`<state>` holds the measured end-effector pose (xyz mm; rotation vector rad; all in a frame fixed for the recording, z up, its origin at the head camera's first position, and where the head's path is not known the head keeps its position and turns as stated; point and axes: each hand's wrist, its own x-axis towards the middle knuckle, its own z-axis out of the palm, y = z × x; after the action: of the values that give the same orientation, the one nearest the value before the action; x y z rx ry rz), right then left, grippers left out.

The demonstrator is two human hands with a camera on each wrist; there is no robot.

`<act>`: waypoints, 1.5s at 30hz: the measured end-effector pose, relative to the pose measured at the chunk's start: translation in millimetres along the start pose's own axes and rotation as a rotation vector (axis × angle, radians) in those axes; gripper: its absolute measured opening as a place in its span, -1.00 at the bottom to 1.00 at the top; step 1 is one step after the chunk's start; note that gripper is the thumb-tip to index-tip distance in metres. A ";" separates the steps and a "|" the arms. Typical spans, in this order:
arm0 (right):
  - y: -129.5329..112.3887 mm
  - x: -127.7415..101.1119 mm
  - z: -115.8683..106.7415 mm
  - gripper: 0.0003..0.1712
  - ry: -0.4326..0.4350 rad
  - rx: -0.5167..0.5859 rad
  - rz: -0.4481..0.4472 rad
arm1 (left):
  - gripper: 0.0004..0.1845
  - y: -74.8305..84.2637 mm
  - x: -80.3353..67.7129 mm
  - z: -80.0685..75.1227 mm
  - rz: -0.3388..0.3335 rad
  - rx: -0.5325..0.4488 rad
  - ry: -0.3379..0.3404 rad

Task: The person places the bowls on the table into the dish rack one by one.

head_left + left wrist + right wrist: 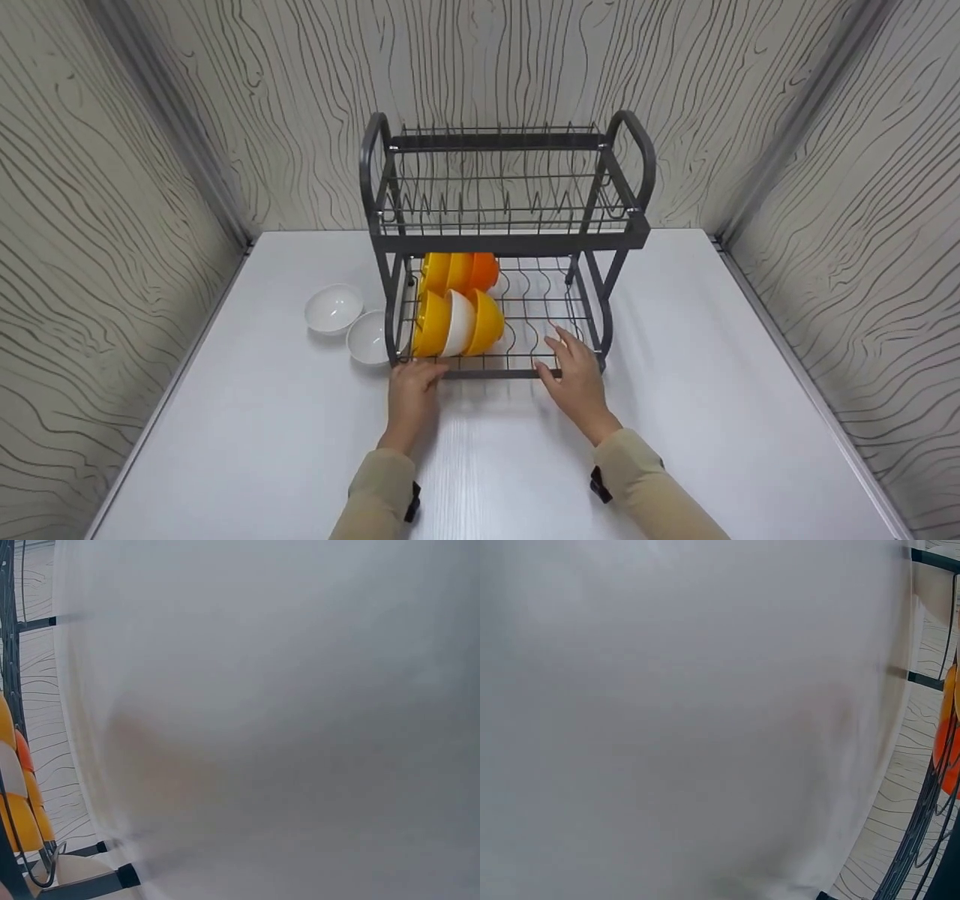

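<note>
A black two-tier dish rack (510, 244) stands on the white table. My left hand (411, 397) grips the lower front bar at the rack's left corner, its fingers bent over the metal. Near the right end of that bar is my right hand (579, 379), thumb and fingers spread apart over the rail and holding nothing. On the lower tier, bowls stand on edge at the left: a front row with a white bowl (459, 324) between a yellow bowl (430, 324) and another yellow bowl (486, 322). Behind them are yellow bowls (448, 271) and an orange bowl (484, 271).
Two white bowls sit on the table (247, 420) left of the rack: one farther bowl (334, 309) and one nearer bowl (366, 339), partly behind the rack's left post. Wood-patterned panels (315, 112) enclose the table at the back and both sides.
</note>
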<state>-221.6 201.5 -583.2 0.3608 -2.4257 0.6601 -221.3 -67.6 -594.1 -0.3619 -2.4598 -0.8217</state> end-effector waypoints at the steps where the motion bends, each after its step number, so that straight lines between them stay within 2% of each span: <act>1: 0.8 -1.4 0.0 -0.50 -0.014 -0.003 0.010 | -0.74 -0.2 -0.1 -0.2 0.000 0.003 0.001; 8: 2.4 -6.5 0.7 -0.60 -0.077 -0.029 0.033 | -0.75 -0.5 -0.7 -2.1 -0.013 0.025 -0.014; 16: 7.7 -10.7 1.1 -0.64 -0.052 -0.138 -0.070 | -0.79 3.3 0.0 -1.5 -0.068 -0.038 -0.065; 18: 9.1 -11.7 1.2 -0.65 -0.051 -0.153 -0.089 | -0.80 3.7 0.4 -1.0 -0.076 -0.022 -0.087; 27: 12.2 -12.4 4.7 -0.70 -0.038 -0.174 -0.115 | -0.77 4.6 2.5 -9.1 -0.038 0.072 -0.201; 32: 11.2 -14.2 7.0 -0.72 -0.017 -0.174 -0.137 | -0.71 0.8 1.7 -18.7 -0.009 0.052 -0.234; 36: 10.7 -14.4 7.6 -0.72 0.003 -0.166 -0.149 | -0.70 -4.7 -0.1 -29.1 0.001 -0.013 -0.251; 39: 12.1 -14.0 8.0 -0.72 0.019 -0.168 -0.154 | -0.70 -9.7 -2.6 -38.2 0.008 -0.087 -0.194; 42: 13.7 -13.7 8.9 -0.72 0.022 -0.171 -0.151 | -0.73 -18.6 -4.7 -46.1 0.061 -0.116 -0.036; 45: 14.2 -14.7 9.6 -0.73 0.014 -0.173 -0.149 | -0.76 -29.8 -6.3 -51.7 0.076 -0.069 0.134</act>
<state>-220.1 209.8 -604.1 0.4579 -2.3932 0.3833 -207.9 -123.4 -576.6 -0.4088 -2.2845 -0.8718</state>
